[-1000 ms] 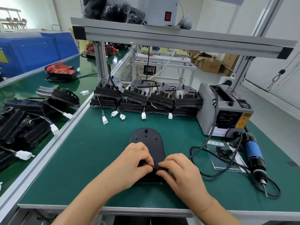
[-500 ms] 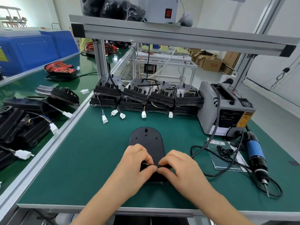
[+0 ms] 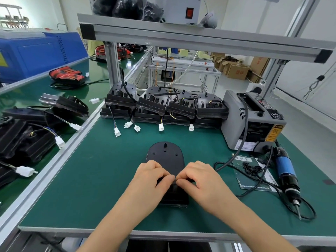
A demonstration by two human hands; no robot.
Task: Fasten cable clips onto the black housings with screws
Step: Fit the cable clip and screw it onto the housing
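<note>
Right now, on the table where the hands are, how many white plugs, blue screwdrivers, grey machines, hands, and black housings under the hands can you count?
White plugs: 5
Blue screwdriver: 1
Grey machine: 1
Housing under the hands: 1
Hands: 2, left hand and right hand
Total: 10

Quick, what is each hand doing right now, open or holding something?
Left hand: closed, fingers curled on the black housing, pinching something hidden.
Right hand: closed on the black housing too; what it pinches is hidden.
</note>
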